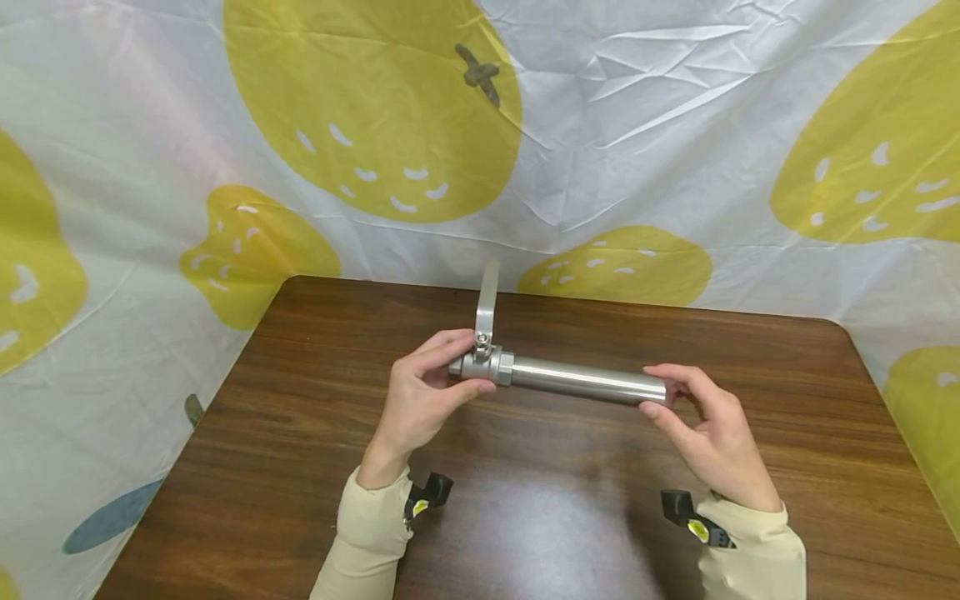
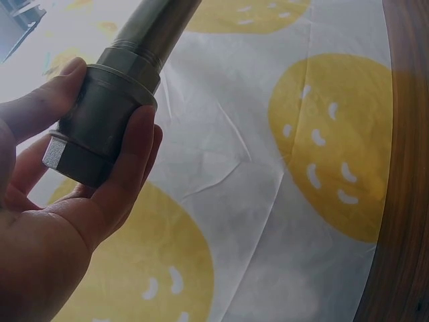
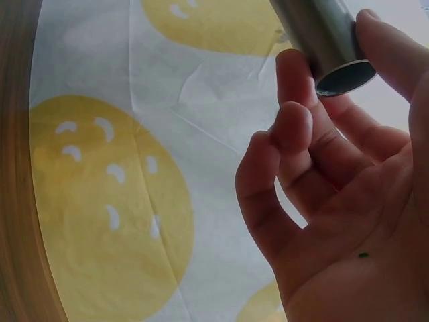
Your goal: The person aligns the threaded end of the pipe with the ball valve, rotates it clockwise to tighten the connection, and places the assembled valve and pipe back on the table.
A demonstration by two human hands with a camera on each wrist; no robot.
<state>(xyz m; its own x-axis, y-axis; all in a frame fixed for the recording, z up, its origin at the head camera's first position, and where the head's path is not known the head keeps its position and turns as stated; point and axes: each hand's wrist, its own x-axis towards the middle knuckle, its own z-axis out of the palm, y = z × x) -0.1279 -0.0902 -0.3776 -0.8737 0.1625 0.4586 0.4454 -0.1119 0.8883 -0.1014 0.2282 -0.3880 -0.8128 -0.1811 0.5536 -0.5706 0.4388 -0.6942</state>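
A metal ball valve (image 1: pixel 480 363) with a flat lever handle (image 1: pixel 487 300) is joined to a straight steel pipe (image 1: pixel 585 379), held up level over the table. My left hand (image 1: pixel 420 400) grips the valve body, thumb on the near side and fingers on the far side. In the left wrist view the valve's hex end (image 2: pixel 74 161) pokes out between thumb and fingers. At the other end, my right hand (image 1: pixel 716 429) pinches the pipe between thumb and fingertips. The right wrist view shows the pipe's open round end (image 3: pixel 345 78) facing the palm.
A brown wood-grain table (image 1: pixel 300 467) lies beneath the hands. Behind it and at both sides hangs a white cloth (image 1: pixel 570 150) printed with yellow fruit. Each wrist wears a black camera mount (image 1: pixel 427 496) over a cream sleeve (image 1: pixel 367 525).
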